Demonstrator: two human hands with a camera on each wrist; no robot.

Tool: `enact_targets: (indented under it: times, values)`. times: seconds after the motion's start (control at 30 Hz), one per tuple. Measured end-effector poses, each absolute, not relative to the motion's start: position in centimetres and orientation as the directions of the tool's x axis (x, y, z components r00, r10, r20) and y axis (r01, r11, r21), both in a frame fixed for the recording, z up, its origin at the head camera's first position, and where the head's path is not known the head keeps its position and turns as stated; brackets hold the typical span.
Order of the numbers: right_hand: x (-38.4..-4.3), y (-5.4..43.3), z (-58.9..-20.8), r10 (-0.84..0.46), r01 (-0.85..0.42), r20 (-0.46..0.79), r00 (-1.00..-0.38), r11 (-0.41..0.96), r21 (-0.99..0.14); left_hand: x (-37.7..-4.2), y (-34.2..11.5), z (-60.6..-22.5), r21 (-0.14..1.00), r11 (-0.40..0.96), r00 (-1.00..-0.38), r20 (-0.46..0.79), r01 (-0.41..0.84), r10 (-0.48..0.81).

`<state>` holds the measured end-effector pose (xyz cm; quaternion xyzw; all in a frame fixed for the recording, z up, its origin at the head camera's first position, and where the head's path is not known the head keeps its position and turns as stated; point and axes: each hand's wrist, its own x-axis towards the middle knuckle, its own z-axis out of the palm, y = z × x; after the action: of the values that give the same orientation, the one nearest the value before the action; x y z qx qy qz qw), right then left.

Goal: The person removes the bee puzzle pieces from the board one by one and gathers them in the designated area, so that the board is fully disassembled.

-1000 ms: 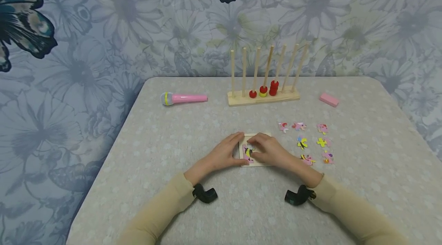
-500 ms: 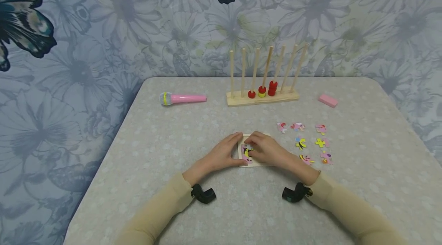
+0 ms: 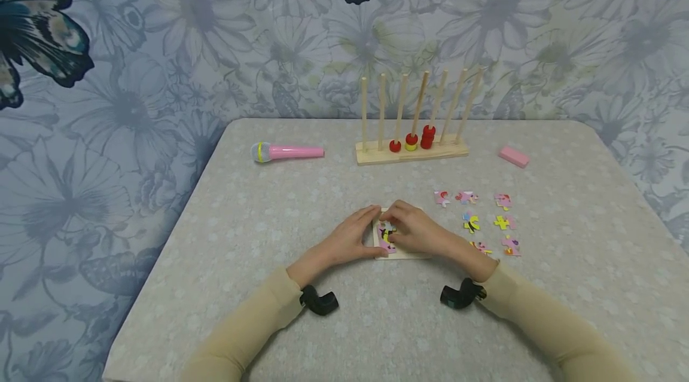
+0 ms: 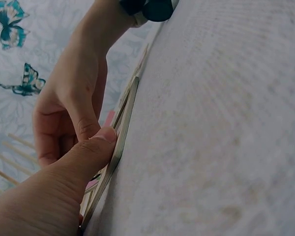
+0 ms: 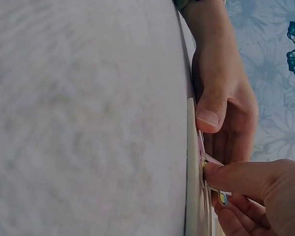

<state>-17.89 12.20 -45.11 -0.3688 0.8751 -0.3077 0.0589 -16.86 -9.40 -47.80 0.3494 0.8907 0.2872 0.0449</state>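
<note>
My left hand (image 3: 345,240) grips the left side of a small wooden puzzle tray (image 3: 408,255), its thumb on the near edge and fingers at the far corner. Joined pink, yellow and black jigsaw pieces (image 3: 386,245) lie in the tray's left part. Over the tray, my right hand (image 3: 421,232) pinches a puzzle piece (image 5: 223,198) between thumb and fingers; the right wrist view shows it tilted, with yellow and blue on it. My fingers hide most of that piece and part of the tray.
Several loose puzzle pieces (image 3: 470,222) lie right of the tray. Behind stands a wooden peg rack (image 3: 411,156) with red and yellow beads. A pink toy microphone (image 3: 293,152) lies back left, a pink block (image 3: 514,156) back right.
My right hand has shifted slightly away from me over the tray, still pinching the piece. My left hand stays on the tray's left side. The loose pieces have not moved.
</note>
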Motion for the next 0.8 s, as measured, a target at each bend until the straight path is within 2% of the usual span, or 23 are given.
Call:
enact_targets:
  times: [0.27, 0.53, 0.8]
  values:
    - [-17.94, 11.9, -45.0, -0.681, -0.617, 0.139, -0.72, 0.535, -0.578, -16.98, -9.3, -47.79, 0.545, 0.591, -0.752, 0.119, 0.595, 0.649]
    - [-18.08, 11.92, -44.66, -0.735, -0.713, 0.182, -0.653, 0.514, -0.477, -17.0, -9.35, -47.56, 0.555, 0.589, -0.754, 0.111, 0.587, 0.648]
    - [-18.41, 12.13, -44.36, -0.758, -0.679, 0.112, -0.642, 0.495, -0.542, -16.9, -9.38, -47.66, 0.57, 0.594, -0.762, 0.092, 0.568, 0.641]
